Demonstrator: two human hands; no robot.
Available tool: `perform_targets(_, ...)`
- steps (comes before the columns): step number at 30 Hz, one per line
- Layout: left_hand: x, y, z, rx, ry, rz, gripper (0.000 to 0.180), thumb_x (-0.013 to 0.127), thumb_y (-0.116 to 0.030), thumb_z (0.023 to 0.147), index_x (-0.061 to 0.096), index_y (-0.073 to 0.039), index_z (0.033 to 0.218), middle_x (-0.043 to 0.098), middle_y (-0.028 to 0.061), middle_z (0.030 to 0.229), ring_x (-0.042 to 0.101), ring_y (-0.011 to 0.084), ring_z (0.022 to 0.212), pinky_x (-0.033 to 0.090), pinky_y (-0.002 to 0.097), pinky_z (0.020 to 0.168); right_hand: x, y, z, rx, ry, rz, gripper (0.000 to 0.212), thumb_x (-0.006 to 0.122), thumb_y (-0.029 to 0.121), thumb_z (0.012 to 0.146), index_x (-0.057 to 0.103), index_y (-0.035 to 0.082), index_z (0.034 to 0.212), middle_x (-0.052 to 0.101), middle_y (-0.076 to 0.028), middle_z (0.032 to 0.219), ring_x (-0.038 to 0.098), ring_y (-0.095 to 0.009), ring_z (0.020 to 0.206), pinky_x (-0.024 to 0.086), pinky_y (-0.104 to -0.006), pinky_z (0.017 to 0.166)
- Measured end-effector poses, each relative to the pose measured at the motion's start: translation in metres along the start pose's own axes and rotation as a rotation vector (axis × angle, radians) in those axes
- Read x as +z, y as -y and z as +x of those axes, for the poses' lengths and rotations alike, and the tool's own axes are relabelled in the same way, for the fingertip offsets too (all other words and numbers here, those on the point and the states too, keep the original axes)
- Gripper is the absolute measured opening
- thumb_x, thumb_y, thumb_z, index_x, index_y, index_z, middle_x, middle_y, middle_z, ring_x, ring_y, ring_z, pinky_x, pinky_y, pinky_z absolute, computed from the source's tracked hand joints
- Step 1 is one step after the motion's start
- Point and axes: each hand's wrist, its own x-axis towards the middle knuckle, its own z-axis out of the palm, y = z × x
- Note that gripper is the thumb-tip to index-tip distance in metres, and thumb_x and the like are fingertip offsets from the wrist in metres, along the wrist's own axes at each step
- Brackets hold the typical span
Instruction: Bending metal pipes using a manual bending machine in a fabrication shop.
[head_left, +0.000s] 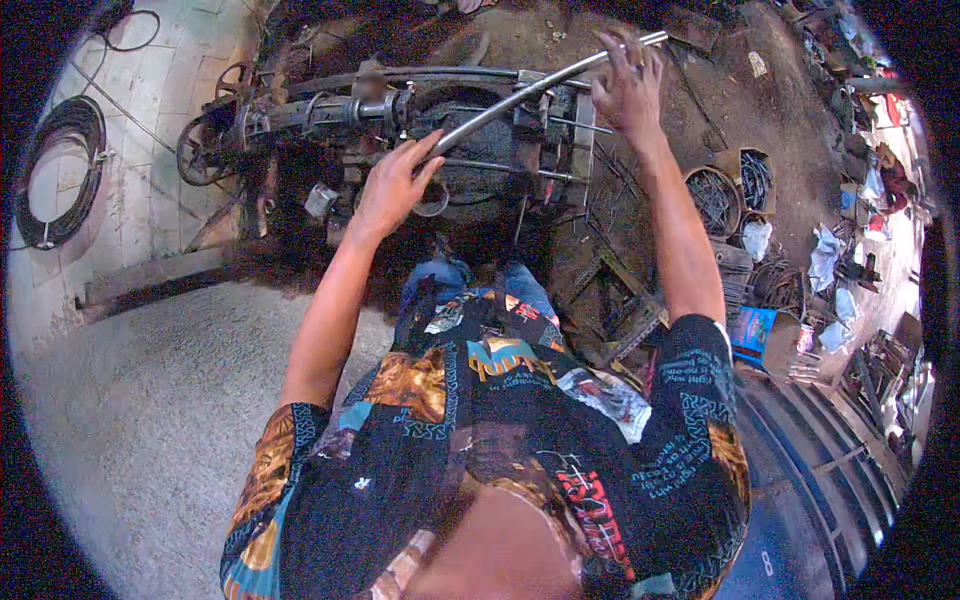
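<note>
Left hand: closed on the lower-left end of the metal rod, thumb to one side, fingers to the other; rod end hidden in the grasp.
Right hand: raised at the rod's upper-right end, fingers parted, slightly curled and blurred; cannot tell whether gripping or only touching.
Pale ground: rough, stretching across the lower left.
Machine: dark, grimy, set crosswise ahead of the body, fitted with long bars and cylindrical parts.
Rod position: slanting up to the right from hand to hand, above the machine; grey, shiny, slender, tip bare beyond the right fingers.
Black coil: ring-shaped, many turns, at far left, well apart from both hands.
Handwheel: dark, round, at the machine's left end.
Round container: at right, filled with wire-like material.
Cardboard box: open, just beside the round container, loaded with dark, elongated pieces.
White bag: crumpled, just below the box.
</note>
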Motion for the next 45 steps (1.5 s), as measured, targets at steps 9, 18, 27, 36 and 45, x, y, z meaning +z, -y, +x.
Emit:
perform_targets(9, -0.019, 0.029, 0.033, 0.114, -0.050, 0.408, 0.047, 0.053, -0.033, 0.090, 0.044, -0.022, 0.135, 0.054, 0.0181, 0.118, 0.052, 0.0368, 0.108, 0.041, 0.0460, 0.093, -0.042, -0.031, -0.019, -0.076, 0.569, -0.352, 0.057, 0.059, 0.035, 0.082, 0.041, 0.021, 0.134, 0.054, -0.019, 0.121, 0.051, -0.034, 0.113, 0.028, -0.0526, 0.105)
perform_targets(18, -0.037, 0.070, 0.044, 0.171, -0.364, 0.261, 0.060, 0.048, -0.034, 0.093, 0.029, -0.001, 0.140, 0.028, 0.0250, 0.143, 0.025, 0.0403, 0.134, 0.022, 0.0482, 0.109, -0.119, 0.068, -0.099, -0.045, 0.627, -0.098, 0.058, 0.060, 0.032, 0.084, 0.039, -0.002, 0.126, 0.057, -0.022, 0.108, 0.059, -0.036, 0.093, 0.052, -0.0429, 0.073)
perform_targets(27, -0.021, 0.127, -0.044, -0.098, -0.354, 0.178, 0.060, 0.045, -0.030, 0.095, 0.025, 0.002, 0.141, 0.024, 0.0260, 0.145, 0.019, 0.0400, 0.136, 0.018, 0.0435, 0.111, -0.059, 0.201, -0.053, -0.031, 0.879, 0.164, 0.040, 0.051, 0.029, 0.089, 0.042, -0.004, 0.110, 0.060, -0.021, 0.073, 0.060, -0.039, 0.063, 0.050, -0.0464, 0.055)
perform_targets(36, -0.035, 0.122, -0.097, -0.284, -0.416, 0.087, 0.061, 0.043, -0.031, 0.096, 0.021, 0.002, 0.142, 0.021, 0.0246, 0.147, 0.017, 0.0386, 0.137, 0.017, 0.0433, 0.112, 0.085, 0.167, 0.056, -0.370, 0.909, 0.135, 0.049, 0.049, 0.041, 0.089, 0.048, 0.005, 0.123, 0.062, -0.026, 0.077, 0.062, -0.041, 0.076, 0.049, -0.0508, 0.068)
perform_targets(45, -0.036, 0.129, -0.110, -0.354, -0.411, 0.069, 0.063, 0.040, -0.036, 0.097, 0.018, -0.001, 0.144, 0.018, 0.0209, 0.149, 0.014, 0.0360, 0.139, 0.016, 0.0441, 0.112, 0.043, 0.055, 0.051, -0.327, 0.919, -0.068, 0.042, 0.044, 0.043, 0.091, 0.060, 0.005, 0.102, 0.064, -0.022, 0.088, 0.062, -0.039, 0.079, 0.050, -0.0489, 0.074)
